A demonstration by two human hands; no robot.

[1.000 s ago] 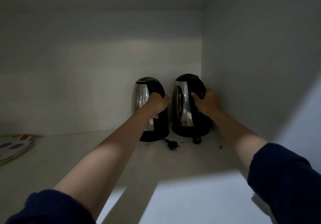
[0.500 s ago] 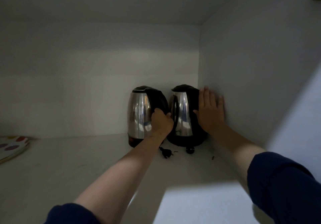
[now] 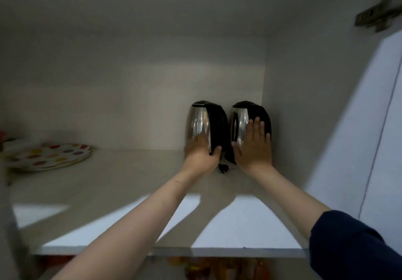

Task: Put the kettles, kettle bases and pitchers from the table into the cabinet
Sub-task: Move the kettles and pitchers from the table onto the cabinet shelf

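Note:
Two steel kettles with black handles stand side by side at the back right corner of the white cabinet shelf [image 3: 130,192]. My left hand [image 3: 201,153] wraps around the lower body of the left kettle [image 3: 199,123]. My right hand [image 3: 254,145] lies flat, fingers together and extended, against the front of the right kettle [image 3: 241,116]. A black plug and cord [image 3: 224,167] lie on the shelf between my wrists. The kettles' bases are hidden behind my hands.
A stack of white plates with coloured dots [image 3: 47,155] sits at the shelf's left. The cabinet's right side wall [image 3: 304,105] is close beside the right kettle. A door hinge [image 3: 378,14] shows at upper right. Blurred jars [image 3: 217,269] stand below the shelf.
My left hand slid from the left kettle's handle down to its lower body. My right hand let go of the right kettle's handle and now rests flat on it. The view has pulled back.

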